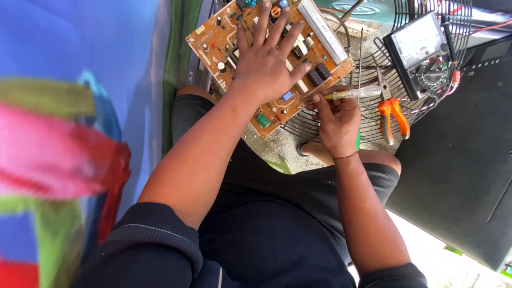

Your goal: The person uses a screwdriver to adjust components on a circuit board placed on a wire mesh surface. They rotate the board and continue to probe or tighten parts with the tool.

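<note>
Fingers of the left hand [265,66] spread wide and press flat on an orange-brown circuit board [269,61], palm down over its middle. The board is a thin, stiff rectangle lying tilted, its top studded with small parts: dark cylindrical capacitors, a green block near the lower corner, a little blue piece, and a long pale metal strip along its far edge. The right hand [337,124] is closed around a screwdriver [349,94] with a clear, yellowish plastic handle; thumb and fingertips pinch the handle, and its slim tip points at the board's near edge, just beside the left thumb. The two hands sit close together but do not touch.

Under the board and the right hand lies a round fan grille [373,114] of thin dark wire, its spokes running out to curved rings. On the grille, just right of the screwdriver, rest pliers [392,114] with glossy orange grips and grey steel jaws. Beyond them sits an analogue multimeter [421,53], a black boxy case with a pale dial face and a round selector knob. A flat, matte black panel [453,170] fills the right side. Rough grey concrete floor [274,146] shows between the person's knees, which are in dark shorts. Blurred cloth [64,160] in blue, pink and green fills the left.
</note>
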